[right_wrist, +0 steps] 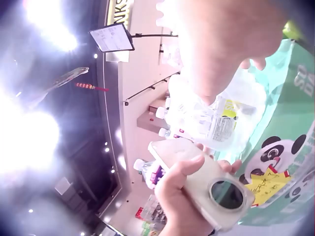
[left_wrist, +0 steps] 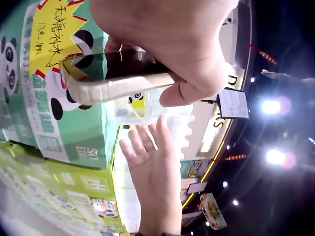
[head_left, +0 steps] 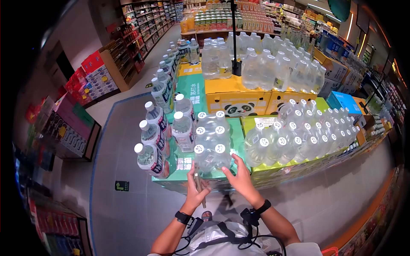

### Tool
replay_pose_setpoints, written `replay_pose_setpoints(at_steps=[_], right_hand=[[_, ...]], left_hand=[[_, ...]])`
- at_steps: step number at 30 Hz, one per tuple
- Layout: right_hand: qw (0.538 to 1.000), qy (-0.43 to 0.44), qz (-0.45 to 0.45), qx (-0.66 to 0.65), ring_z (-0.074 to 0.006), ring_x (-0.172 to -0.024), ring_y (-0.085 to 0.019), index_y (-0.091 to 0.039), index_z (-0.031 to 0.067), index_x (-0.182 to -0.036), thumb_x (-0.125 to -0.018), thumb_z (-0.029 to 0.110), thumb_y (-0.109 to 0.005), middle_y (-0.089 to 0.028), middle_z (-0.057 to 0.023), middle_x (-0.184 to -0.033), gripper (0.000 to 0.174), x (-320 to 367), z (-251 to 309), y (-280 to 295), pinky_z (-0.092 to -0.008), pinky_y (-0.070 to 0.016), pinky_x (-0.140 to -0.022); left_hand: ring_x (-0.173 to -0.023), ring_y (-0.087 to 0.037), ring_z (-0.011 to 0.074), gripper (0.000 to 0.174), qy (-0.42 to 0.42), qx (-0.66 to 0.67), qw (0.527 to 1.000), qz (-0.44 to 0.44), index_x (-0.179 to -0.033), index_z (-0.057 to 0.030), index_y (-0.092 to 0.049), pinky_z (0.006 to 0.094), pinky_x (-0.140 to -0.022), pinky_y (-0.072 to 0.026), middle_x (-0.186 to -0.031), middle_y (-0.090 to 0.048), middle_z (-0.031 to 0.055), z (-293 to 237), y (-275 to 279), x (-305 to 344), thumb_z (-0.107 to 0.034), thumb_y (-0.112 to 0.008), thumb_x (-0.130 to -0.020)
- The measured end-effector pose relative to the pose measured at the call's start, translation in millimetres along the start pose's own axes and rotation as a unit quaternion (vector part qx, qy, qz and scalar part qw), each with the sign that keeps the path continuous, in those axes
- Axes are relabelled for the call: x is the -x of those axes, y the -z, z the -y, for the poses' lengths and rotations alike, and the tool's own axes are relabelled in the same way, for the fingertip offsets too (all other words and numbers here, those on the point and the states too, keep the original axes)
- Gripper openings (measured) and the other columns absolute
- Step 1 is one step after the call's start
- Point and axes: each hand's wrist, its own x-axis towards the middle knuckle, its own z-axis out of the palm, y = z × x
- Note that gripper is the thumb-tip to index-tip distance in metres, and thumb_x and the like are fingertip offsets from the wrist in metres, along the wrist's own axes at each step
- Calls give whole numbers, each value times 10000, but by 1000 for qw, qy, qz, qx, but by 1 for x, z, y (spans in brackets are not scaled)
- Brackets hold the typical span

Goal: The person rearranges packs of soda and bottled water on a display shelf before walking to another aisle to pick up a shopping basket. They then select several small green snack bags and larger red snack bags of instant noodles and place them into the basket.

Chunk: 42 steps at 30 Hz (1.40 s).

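One shrink-wrapped pack (head_left: pixel 210 141) of six capped water bottles stood on a green carton (head_left: pixel 184 164). The right hand (head_left: pixel 240 177) pressed straight, spread fingers against its near side, gripping nothing. The left hand (head_left: pixel 195 190), just beside it, curled round one phone (left_wrist: pixel 118 81).

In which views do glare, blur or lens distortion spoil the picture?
Head view: fisheye bending, black corners, middle sharp. Left wrist view: the left hand, gripping a cream smartphone, is near and soft; round white ceiling lamps flare. Right wrist view: white glare washes the left side; the right hand is blurred.
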Motion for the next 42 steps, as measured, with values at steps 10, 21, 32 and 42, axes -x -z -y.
replay_pose_setpoints(at_steps=[10, 21, 32, 42], right_hand=[[993, -30, -109, 47, -358, -1265, -527, -359, -63, -1459, -1003, 165, -476, -511, -275, -1388, 523, -7, -9, -10, -384, -402, -1055], [987, -67, -143, 32, -375, -1375, -414, -344, -87, -1460, -1007, 189, -427, -424, -287, -1468, 537, -4, 2, -20, -391, -320, -1129], [972, 130, -162, 110, -398, -1231, -522, -563, -15, -1183, -875, 25, -570, -509, -233, -1358, 311, -43, 115, 6, -425, -415, -1032], [977, 157, 64, 127, -394, -1039, -620, -521, -22, -1191, -872, 318, -697, -624, -243, -1135, 498, -168, 139, -77, -443, -498, -879]], left_hand=[[-925, -527, 179, 865, -16, -7, 984, 176, -1431, -10, -249, 310, -828, -461, -1609, -231, 168, 5, 22, -4, 5, -726, -710], [-1319, -407, 222, 871, -67, -16, 974, 218, -1427, -16, -285, 337, -1030, -387, -1602, -249, 213, 14, 42, -21, -34, -774, -707], [-808, -526, 164, 857, 7, -67, 988, 141, -1431, -27, -323, 310, -742, -450, -991, -539, 85, 16, 54, -16, -140, -815, -739], [-1247, -514, 334, 877, 19, -145, 986, 80, -1430, 6, -293, 401, -1054, -393, -1324, -504, 243, -17, 80, 5, -198, -810, -752]])
